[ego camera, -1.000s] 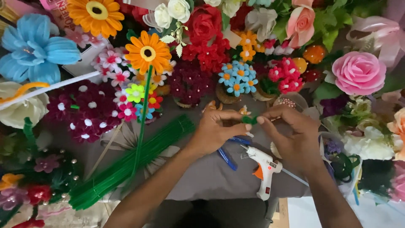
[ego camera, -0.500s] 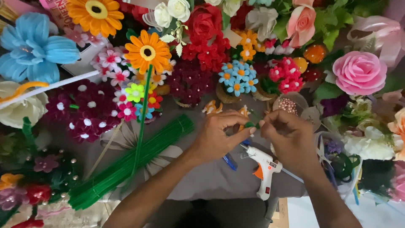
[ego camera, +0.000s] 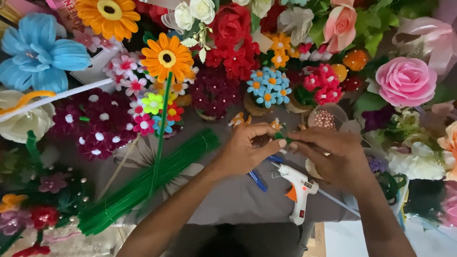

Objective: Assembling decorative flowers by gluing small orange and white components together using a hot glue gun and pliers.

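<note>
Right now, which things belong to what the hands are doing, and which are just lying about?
In use: left hand and right hand pinching a small green piece.

Lying about: glue gun, blue pen, green stem bundle, orange flower, pink rose.

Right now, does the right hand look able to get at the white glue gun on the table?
Probably yes. The glue gun lies uncovered on the grey table just below the right hand, nothing between them, though that hand and the left hand are pinching a small green piece.

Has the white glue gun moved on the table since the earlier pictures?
No. The white glue gun lies in the same place beside the blue pen, below both hands.
</note>
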